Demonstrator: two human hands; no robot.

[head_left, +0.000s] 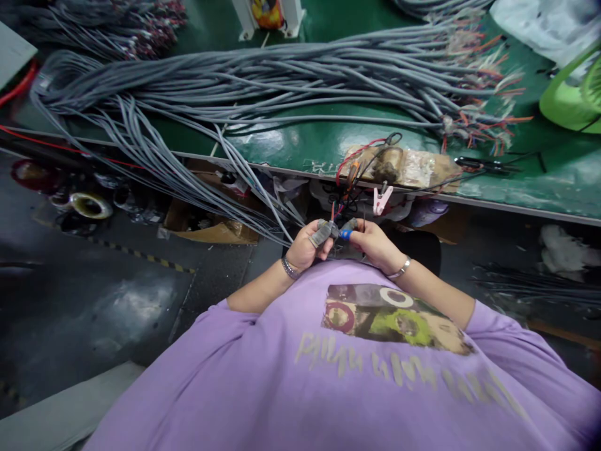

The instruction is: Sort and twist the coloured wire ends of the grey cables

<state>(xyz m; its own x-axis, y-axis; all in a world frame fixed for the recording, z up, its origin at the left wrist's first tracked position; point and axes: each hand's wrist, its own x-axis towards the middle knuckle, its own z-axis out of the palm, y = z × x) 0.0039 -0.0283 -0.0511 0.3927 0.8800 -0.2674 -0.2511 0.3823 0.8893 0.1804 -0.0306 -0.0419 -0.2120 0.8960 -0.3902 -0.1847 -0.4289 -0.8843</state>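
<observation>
In front of my purple shirt, my left hand point(307, 245) is closed, its covered fingertips pinched on the end of a grey cable where thin coloured wires point(333, 211) stick up. My right hand point(374, 245) meets it from the other side, thumb and forefinger pressed together, with a blue wrap point(346, 235) on one finger. What lies between the right fingertips is too small to tell. From the left, several grey cables point(275, 210) run down off the bench towards my left hand. An orange-handled tool point(352, 176) hangs at the bench edge just beyond the hands.
A thick bundle of grey cables point(282, 81) with frayed wire ends lies along the green bench point(277, 145). At the bench edge are a taped cardboard piece point(413, 166), a pink clip point(382, 199) and black-handled pliers point(483, 164). A green basket point(570, 97) stands at right; an open cardboard box point(211, 230) sits below.
</observation>
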